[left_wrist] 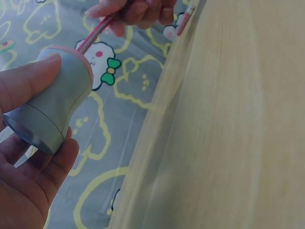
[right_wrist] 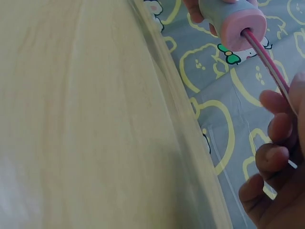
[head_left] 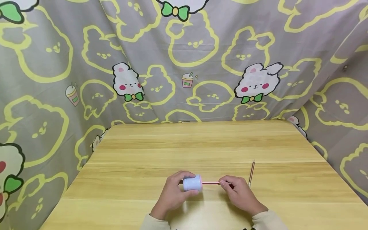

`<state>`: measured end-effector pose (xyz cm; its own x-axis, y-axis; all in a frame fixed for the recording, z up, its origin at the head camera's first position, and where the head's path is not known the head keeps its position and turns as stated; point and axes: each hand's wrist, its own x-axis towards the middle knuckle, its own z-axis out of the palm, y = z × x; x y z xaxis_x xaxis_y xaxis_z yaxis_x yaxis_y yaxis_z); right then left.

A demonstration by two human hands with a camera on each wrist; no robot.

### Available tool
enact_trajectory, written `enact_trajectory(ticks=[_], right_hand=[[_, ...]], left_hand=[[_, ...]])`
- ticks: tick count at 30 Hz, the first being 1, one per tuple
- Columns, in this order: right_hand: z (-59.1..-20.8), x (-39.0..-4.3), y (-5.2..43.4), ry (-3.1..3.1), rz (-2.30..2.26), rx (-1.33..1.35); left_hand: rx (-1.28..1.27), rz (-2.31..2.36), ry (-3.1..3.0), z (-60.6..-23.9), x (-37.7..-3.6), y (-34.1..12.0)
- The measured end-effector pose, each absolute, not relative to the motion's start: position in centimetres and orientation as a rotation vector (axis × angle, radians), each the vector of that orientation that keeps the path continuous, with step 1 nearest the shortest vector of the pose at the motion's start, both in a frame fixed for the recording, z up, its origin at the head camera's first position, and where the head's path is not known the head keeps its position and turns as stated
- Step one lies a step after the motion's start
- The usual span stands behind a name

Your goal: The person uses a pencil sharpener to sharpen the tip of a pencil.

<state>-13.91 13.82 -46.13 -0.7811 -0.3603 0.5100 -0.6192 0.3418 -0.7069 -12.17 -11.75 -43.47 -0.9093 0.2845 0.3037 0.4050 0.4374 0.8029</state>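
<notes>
Sharpener (head_left: 192, 183), likely light, stiff; left hand (head_left: 173, 192) curled round its sides, apparently sound hold; right hand (head_left: 241, 194) pinches pencil (head_left: 211, 183).

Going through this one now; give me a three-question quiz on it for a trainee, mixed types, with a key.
1. Multiple choice: what does the left hand hold?
a) a spoon
b) a blue cylinder
c) a ruler

2. True or false: the pencil gripped by the right hand is completely clear of the cylinder.

3. Short answer: where does the second pencil lie?

Key:
1. b
2. False; one end of it runs into the cylinder's pink end, as the right wrist view shows.
3. On the table, beyond the right hand in the head view.
</notes>
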Motion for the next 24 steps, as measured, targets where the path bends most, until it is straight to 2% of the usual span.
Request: enact_trajectory(ticks=[5, 14, 24], right_hand=[[-46.26, -13.84, 13.94, -2.34, 1.549, 0.907], [-45.87, -13.91, 13.74, -2.326, 1.444, 0.893], [-45.9, -13.78, 14.07, -2.316, 1.537, 0.938]], left_hand=[[-0.61, -1.492, -2.559, -43.51, -12.23, -11.76], [-0.596, -1.484, -2.57, -43.57, -12.25, -11.88], [-0.62, -1.465, -2.559, -43.53, -12.25, -11.86]])
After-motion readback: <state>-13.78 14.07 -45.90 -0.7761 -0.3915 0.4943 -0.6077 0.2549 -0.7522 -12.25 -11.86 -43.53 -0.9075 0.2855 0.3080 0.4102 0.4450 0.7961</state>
